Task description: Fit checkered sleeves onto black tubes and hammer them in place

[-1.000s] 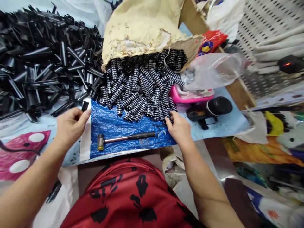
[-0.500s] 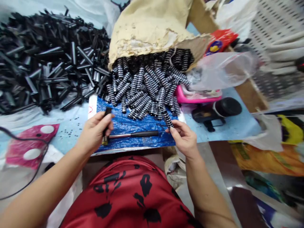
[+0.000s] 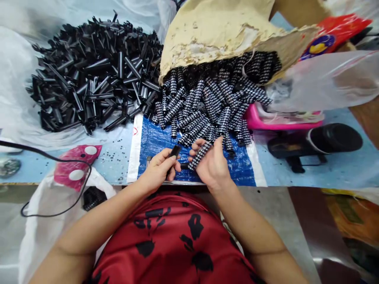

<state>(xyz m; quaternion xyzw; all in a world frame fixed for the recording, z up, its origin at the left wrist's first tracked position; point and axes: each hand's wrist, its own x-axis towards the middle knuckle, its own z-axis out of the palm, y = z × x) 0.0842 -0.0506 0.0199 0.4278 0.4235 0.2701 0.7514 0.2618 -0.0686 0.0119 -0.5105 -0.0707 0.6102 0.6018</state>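
Observation:
In my left hand, the thumb and fingers are closed round a short black plastic piece, tilted up to the right. Close by on the right, my right hand holds a black-and-white ribbed cylinder across its fingers, the thumb raised. The cylinder's lower end nears the left fingertips; I cannot tell if they touch. Beneath the hands lies a hammer on a blue plastic sheet, mostly hidden. A heap of similar ribbed cylinders spills from a torn yellowish sack behind the hands.
A big pile of black plastic pieces fills the back left. To the right stand a pink tray, a clear plastic bag and a black cylindrical device. A black cable crosses a pink packet at left.
My hands have come together over the sheet. The right hand has brought its cylinder leftward from the heap's front edge and turned palm up. The view has shifted left.

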